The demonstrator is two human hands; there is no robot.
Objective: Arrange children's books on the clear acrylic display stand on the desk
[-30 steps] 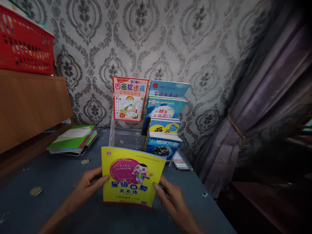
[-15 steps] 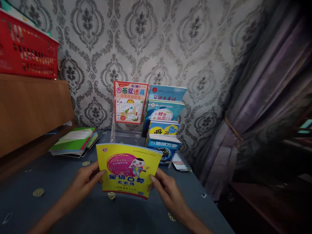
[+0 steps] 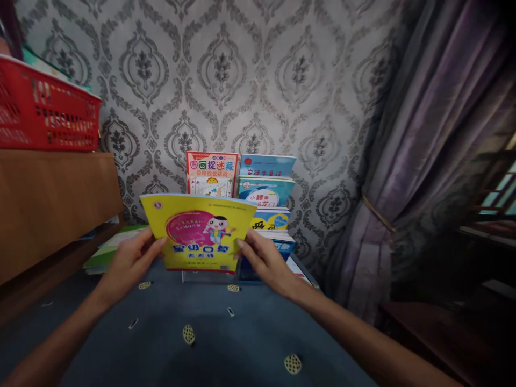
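Your L hand [image 3: 131, 263] & R hand [image 3: 268, 260] pinch the yellow book [image 3: 197, 236] by its sides, above the table [image 3: 157, 349] in front of the other books [image 3: 268, 189]; prob. light, bendy, a bit slick, so best held both sides, approx. mid-ht.

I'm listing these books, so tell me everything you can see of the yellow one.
The yellow book is a thin, closed paperback with a glossy-looking cover: a small round emblem at top left, a magenta oval, a cartoon figure, blue title characters and a red strip along the bottom. Slightly bowed, it is held roughly upright by its sides, the left hand and right hand each with a thumb on the front. It partly hides the red-bordered book behind.
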